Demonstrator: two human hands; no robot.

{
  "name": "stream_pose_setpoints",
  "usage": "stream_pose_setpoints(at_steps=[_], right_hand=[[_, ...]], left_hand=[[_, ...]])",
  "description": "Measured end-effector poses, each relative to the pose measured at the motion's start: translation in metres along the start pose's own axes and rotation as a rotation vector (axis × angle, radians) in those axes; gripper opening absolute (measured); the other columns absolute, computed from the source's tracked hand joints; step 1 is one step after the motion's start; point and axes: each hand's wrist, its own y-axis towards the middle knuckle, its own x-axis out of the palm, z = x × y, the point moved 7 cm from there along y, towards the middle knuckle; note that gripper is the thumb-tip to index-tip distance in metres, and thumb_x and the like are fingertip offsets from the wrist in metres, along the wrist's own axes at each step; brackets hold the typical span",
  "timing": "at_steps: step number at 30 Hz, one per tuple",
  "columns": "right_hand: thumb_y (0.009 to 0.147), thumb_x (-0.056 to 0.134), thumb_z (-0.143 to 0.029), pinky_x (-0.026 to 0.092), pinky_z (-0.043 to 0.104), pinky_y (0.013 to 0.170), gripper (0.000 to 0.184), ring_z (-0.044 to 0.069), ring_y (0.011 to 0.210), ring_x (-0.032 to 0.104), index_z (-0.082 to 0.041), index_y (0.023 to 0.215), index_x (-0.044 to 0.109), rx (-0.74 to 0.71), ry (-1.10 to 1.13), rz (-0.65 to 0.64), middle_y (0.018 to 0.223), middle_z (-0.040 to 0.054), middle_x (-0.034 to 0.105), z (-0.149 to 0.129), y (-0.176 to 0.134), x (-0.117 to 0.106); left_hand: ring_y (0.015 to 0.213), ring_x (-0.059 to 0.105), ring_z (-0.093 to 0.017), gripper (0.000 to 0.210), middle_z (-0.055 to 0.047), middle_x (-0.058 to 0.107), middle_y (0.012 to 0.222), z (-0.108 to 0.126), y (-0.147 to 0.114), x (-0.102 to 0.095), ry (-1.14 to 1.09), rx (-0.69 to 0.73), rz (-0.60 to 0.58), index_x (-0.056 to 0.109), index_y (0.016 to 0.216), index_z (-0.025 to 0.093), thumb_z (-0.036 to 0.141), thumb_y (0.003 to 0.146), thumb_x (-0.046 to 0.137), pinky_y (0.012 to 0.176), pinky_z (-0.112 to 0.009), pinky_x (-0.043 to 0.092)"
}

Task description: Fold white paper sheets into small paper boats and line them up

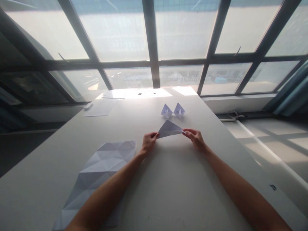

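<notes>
A folded sheet of white paper [169, 128], roughly triangular with its peak pointing away from me, is stretched between my two hands just above the table. My left hand [149, 141] pinches its left corner between thumb and fingers. At the opposite corner, my right hand [194, 138] grips the paper the same way. Just beyond it stand two small folded paper pieces, a left one [166, 111] and a right one [179, 110], side by side with pointed tops. Creased, unfolded paper [106, 160] lies under and beside my left forearm, which hides part of it.
The white table [183, 192] reaches to large framed windows [180, 35]. Flat white sheets [98, 108] lie at the far left, beside a small pale object [88, 106]. A small dark mark [273, 187] shows near the right edge. Blue curtains [288, 89] hang at the right.
</notes>
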Motion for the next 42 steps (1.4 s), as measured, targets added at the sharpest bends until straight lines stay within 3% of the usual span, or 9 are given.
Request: stream_pose_setpoints(at_steps=[5, 11, 16, 24, 29, 32, 37, 42], right_hand=[[0.071, 0.081, -0.04, 0.051, 0.042, 0.098, 0.04, 0.027, 0.107, 0.065, -0.02, 0.105, 0.074, -0.094, -0.13, -0.106, 0.121, 0.009, 0.066, -0.004, -0.002, 0.012], [0.08, 0.071, -0.037, 0.055, 0.033, 0.075, 0.021, 0.021, 0.084, 0.066, -0.017, 0.083, 0.075, -0.224, -0.366, -0.017, 0.095, 0.0082, 0.068, -0.005, 0.001, 0.01], [0.089, 0.058, -0.034, 0.047, 0.029, 0.063, 0.025, 0.017, 0.065, 0.059, -0.017, 0.073, 0.069, -0.261, -0.464, -0.008, 0.071, 0.0024, 0.063, -0.009, -0.001, 0.008], [0.085, 0.064, -0.037, 0.047, 0.031, 0.069, 0.021, 0.02, 0.079, 0.06, -0.018, 0.08, 0.072, -0.367, -0.625, -0.018, 0.091, 0.0072, 0.064, -0.02, -0.006, 0.018], [0.091, 0.056, -0.039, 0.044, 0.029, 0.06, 0.026, 0.016, 0.063, 0.056, -0.018, 0.076, 0.065, -0.321, -0.538, -0.003, 0.073, 0.003, 0.061, -0.017, -0.005, 0.016], [0.087, 0.061, -0.039, 0.044, 0.028, 0.055, 0.02, 0.016, 0.056, 0.055, -0.019, 0.087, 0.061, -0.279, -0.402, 0.081, 0.062, -0.0015, 0.058, -0.012, -0.003, 0.009], [0.082, 0.066, -0.041, 0.045, 0.027, 0.052, 0.034, 0.015, 0.052, 0.056, -0.021, 0.104, 0.051, -0.215, -0.228, 0.148, 0.061, -0.0046, 0.06, -0.006, 0.001, 0.001], [0.08, 0.068, -0.046, 0.046, 0.027, 0.051, 0.034, 0.016, 0.052, 0.059, -0.021, 0.097, 0.052, -0.189, -0.212, 0.225, 0.061, -0.003, 0.062, -0.006, 0.0, -0.005]], left_hand=[[0.072, 0.064, -0.02, 0.038, -0.007, 0.075, 0.083, 0.001, -0.001, 0.0, -0.028, -0.003, 0.009, 0.078, 0.088, 0.011, 0.045, 0.08, 0.063, 0.063, -0.026, 0.042], [0.073, 0.064, -0.02, 0.035, -0.007, 0.075, 0.081, 0.002, 0.0, 0.001, -0.005, 0.038, -0.009, 0.077, 0.086, 0.012, 0.044, 0.08, 0.063, 0.065, -0.027, 0.044], [0.072, 0.064, -0.02, 0.034, -0.006, 0.074, 0.08, 0.002, 0.0, 0.002, 0.011, 0.055, -0.015, 0.076, 0.085, 0.013, 0.043, 0.081, 0.062, 0.065, -0.027, 0.044], [0.07, 0.063, -0.019, 0.035, -0.006, 0.074, 0.076, -0.002, 0.001, -0.001, -0.01, 0.053, 0.03, 0.076, 0.084, 0.013, 0.045, 0.079, 0.063, 0.063, -0.026, 0.044], [0.069, 0.062, -0.019, 0.038, -0.006, 0.074, 0.077, -0.004, 0.003, 0.0, -0.027, 0.056, 0.017, 0.076, 0.085, 0.013, 0.048, 0.078, 0.063, 0.063, -0.026, 0.043], [0.069, 0.062, -0.018, 0.039, -0.005, 0.073, 0.076, -0.004, 0.002, 0.002, -0.017, 0.068, -0.001, 0.076, 0.085, 0.014, 0.049, 0.078, 0.063, 0.063, -0.026, 0.043], [0.07, 0.063, -0.019, 0.039, -0.006, 0.075, 0.08, -0.002, 0.002, 0.008, -0.021, 0.096, -0.054, 0.077, 0.086, 0.014, 0.049, 0.08, 0.062, 0.062, -0.026, 0.044], [0.07, 0.065, -0.019, 0.038, -0.007, 0.076, 0.083, -0.001, 0.001, 0.01, -0.042, 0.079, -0.084, 0.078, 0.088, 0.014, 0.049, 0.079, 0.064, 0.061, -0.025, 0.045]])
